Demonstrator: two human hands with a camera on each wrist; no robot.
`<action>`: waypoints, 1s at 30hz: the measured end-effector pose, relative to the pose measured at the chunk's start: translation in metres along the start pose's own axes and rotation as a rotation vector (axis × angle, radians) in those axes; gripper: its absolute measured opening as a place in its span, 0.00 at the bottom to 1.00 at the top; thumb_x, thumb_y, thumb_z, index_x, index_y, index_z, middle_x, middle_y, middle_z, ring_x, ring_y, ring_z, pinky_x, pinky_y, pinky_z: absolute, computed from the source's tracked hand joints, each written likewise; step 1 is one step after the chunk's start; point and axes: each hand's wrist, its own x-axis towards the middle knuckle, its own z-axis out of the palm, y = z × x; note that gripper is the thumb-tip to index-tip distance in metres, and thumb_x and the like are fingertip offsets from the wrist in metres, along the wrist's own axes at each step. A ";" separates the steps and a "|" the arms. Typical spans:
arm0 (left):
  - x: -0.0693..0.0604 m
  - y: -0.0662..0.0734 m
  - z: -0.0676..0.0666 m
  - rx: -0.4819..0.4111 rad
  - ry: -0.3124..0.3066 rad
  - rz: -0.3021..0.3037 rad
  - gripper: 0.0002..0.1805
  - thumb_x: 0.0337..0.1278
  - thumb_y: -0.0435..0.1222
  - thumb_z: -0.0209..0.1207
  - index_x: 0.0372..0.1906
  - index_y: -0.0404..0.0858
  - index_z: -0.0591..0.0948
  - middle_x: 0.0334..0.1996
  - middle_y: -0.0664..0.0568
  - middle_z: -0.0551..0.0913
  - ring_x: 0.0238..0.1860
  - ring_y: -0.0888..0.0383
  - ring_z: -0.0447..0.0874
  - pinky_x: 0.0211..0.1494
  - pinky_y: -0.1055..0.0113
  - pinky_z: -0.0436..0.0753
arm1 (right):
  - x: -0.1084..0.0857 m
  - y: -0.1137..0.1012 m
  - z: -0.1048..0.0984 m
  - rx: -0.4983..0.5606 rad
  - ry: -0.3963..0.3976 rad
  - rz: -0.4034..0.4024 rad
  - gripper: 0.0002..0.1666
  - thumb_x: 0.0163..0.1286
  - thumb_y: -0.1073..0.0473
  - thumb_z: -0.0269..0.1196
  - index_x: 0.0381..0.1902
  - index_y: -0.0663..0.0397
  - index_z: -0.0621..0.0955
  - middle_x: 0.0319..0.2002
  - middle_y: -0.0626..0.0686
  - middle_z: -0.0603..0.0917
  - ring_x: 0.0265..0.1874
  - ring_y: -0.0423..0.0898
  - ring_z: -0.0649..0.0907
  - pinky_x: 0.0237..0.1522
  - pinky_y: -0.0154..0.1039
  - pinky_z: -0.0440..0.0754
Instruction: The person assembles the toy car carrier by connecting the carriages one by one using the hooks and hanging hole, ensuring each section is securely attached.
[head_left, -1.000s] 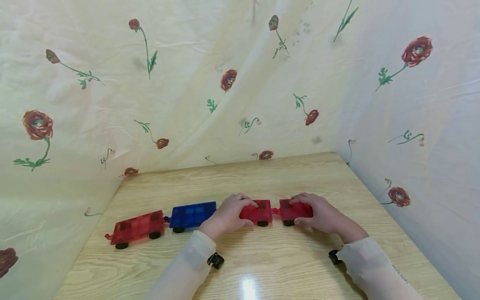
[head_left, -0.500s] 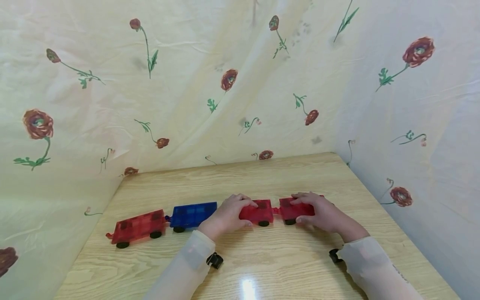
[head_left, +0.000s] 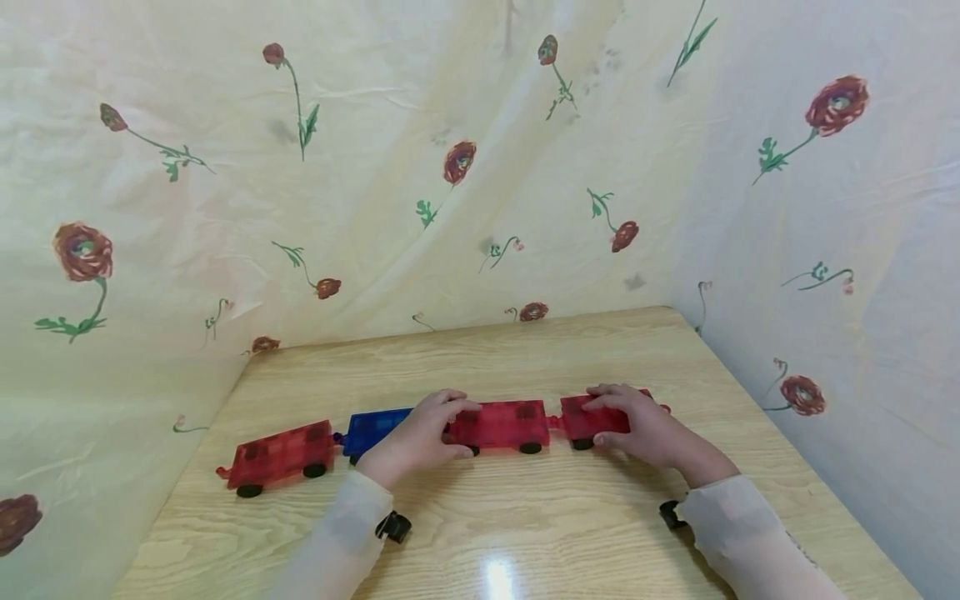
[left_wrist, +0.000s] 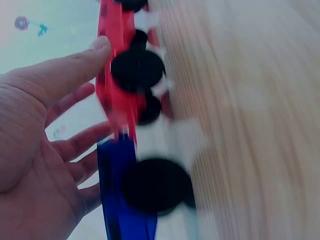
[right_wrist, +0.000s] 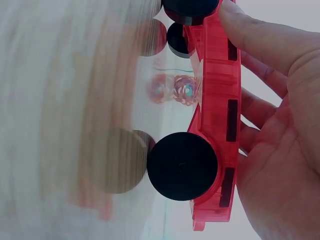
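Observation:
Four-wheeled toy train cars of see-through plastic stand in a row on the table. My right hand (head_left: 641,421) holds the rightmost red car (head_left: 576,421), thumb on the near side and fingers over the far side; its black wheel (right_wrist: 182,166) shows in the right wrist view. My left hand (head_left: 420,437) lies over the join between the middle red car (head_left: 502,425) and the blue car (head_left: 369,429). In the left wrist view its thumb is by the red car's edge, with the fingers loosely extended behind. Leftmost is another red car (head_left: 281,454).
The light wooden table (head_left: 540,517) runs back to a flower-patterned cloth (head_left: 375,167) hung behind it and at both sides. Small black devices sit by the left cuff (head_left: 393,527) and right cuff.
My left hand has slid left off the middle red car toward the blue car, uncovering more of the red one. Earlier, the right hand shifted slightly right, uncovering the rightmost car's far end.

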 end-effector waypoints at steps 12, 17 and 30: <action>-0.061 -0.060 -0.029 0.036 0.103 -0.126 0.49 0.53 0.46 0.80 0.79 0.52 0.69 0.76 0.43 0.66 0.74 0.36 0.64 0.67 0.33 0.73 | -0.001 -0.006 -0.003 -0.008 0.006 0.007 0.27 0.65 0.56 0.77 0.61 0.46 0.86 0.73 0.58 0.73 0.72 0.65 0.69 0.67 0.65 0.73; -0.083 -0.082 -0.038 0.029 0.128 -0.196 0.50 0.53 0.46 0.79 0.80 0.45 0.67 0.75 0.42 0.67 0.75 0.35 0.64 0.69 0.34 0.71 | -0.001 -0.006 -0.004 -0.005 0.000 0.010 0.27 0.65 0.56 0.77 0.61 0.45 0.86 0.72 0.58 0.73 0.71 0.65 0.70 0.66 0.64 0.74; -0.095 -0.088 -0.043 0.022 0.131 -0.192 0.45 0.58 0.41 0.76 0.79 0.42 0.69 0.72 0.43 0.70 0.72 0.37 0.68 0.68 0.37 0.73 | -0.001 -0.004 -0.009 0.018 -0.027 0.030 0.25 0.65 0.57 0.77 0.60 0.43 0.86 0.71 0.57 0.74 0.70 0.65 0.70 0.66 0.66 0.74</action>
